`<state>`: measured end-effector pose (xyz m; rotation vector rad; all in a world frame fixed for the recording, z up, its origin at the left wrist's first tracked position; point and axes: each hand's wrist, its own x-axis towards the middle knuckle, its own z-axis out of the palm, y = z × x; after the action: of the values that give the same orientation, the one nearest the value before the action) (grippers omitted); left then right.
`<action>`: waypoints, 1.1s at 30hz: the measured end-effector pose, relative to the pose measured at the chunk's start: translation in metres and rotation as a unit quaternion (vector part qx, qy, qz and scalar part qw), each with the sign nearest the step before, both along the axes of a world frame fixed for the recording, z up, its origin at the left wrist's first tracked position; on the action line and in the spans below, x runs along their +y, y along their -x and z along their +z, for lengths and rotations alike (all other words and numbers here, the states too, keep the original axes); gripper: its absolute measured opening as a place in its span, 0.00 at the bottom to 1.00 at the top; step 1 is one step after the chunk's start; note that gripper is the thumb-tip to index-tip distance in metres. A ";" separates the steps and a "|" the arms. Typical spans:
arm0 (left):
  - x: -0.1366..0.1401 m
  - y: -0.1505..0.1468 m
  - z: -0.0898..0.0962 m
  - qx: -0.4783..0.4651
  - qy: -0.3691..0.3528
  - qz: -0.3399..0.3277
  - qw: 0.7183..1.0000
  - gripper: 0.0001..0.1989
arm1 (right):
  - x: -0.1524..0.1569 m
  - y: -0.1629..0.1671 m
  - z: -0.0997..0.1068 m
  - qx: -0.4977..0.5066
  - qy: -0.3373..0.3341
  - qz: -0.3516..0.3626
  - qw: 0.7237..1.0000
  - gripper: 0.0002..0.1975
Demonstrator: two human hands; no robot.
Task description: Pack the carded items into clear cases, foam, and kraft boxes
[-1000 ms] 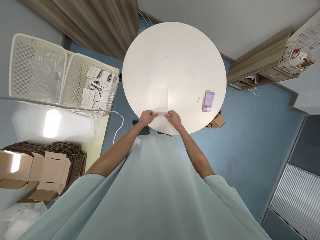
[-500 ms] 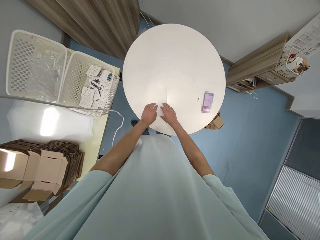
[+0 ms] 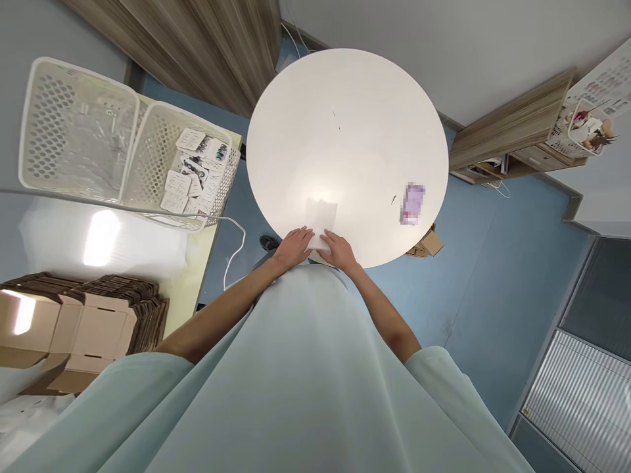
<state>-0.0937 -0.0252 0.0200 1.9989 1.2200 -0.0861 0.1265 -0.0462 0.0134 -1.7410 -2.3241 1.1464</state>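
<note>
A thin white sheet [image 3: 321, 217], perhaps paper or a bag, stands out faintly against the white round table [image 3: 345, 112], close to its near edge. My left hand [image 3: 294, 247] pinches the sheet's lower left side. On the lower right side, my right hand [image 3: 338, 250] grips it, thumb turned inward. The two hands are a short gap apart, with part of the sheet showing between them. Its exact material is hard to make out.
A blurred purple item [image 3: 412, 203] lies on the table's right. Left stand two white baskets, one with plastic bags [image 3: 93, 151], one with printed cards [image 3: 190, 177]. Flattened cardboard boxes [image 3: 106, 325] are stacked below them. An open carton [image 3: 428, 243] sits under the table's right edge.
Both hands have drawn back toward my body and the table's near edge. The white sheet now shows more clearly beyond my fingers.
</note>
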 end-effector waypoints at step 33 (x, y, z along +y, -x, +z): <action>0.027 -0.013 -0.019 0.010 0.119 0.371 0.921 0.14 | 0.050 0.017 0.005 -0.052 0.005 -0.071 0.996 0.19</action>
<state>-0.0807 0.0015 0.0013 1.2300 1.8050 0.1194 0.1098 0.0036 0.0183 -1.9779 -2.2090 1.0714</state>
